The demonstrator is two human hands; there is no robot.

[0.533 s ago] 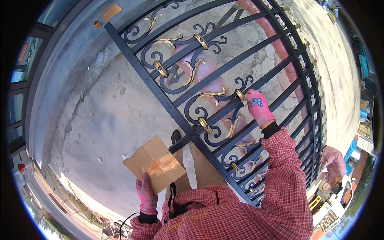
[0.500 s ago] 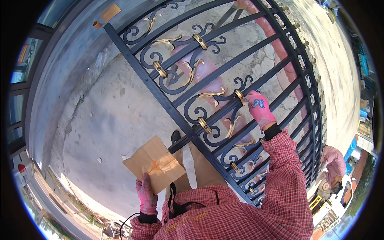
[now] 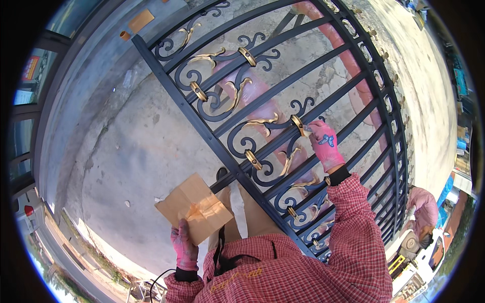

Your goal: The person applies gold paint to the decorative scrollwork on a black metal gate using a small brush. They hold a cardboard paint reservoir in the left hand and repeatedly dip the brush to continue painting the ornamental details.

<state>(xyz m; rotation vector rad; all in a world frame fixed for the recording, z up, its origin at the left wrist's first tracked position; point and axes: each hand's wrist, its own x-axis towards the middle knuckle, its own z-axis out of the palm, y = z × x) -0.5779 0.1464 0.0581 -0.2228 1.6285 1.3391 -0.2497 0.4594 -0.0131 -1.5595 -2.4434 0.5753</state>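
The right hand [image 3: 323, 144], in a pink glove, is closed around something small pressed against a gold collar [image 3: 299, 124] on the black wrought-iron gate [image 3: 212, 136]; what the fingers pinch is too small to make out. The left hand [image 3: 183, 247], also in a pink glove, grips a piece of brown cardboard [image 3: 194, 207] by its lower edge, thumb on top, holding it flat and roughly level. The cardboard has a glossy, golden smear near its middle.

The gate lies tilted across the view, from the upper left to the lower right. Its dark bars carry scrolls, and several of the scroll leaves and collars are gold. The collar under the right hand sits about midway along the gate, just beside a gold leaf [image 3: 261, 121]. The cardboard is well apart from that spot, on the near side of the gate's outer rail.

Both forearms wear a red and white checked shirt [image 3: 303, 267]. Below the gate is a pale concrete floor [image 3: 126, 151] with small specks. At the right edge, another person's pink-gloved hand [image 3: 423, 207] shows beyond the gate.
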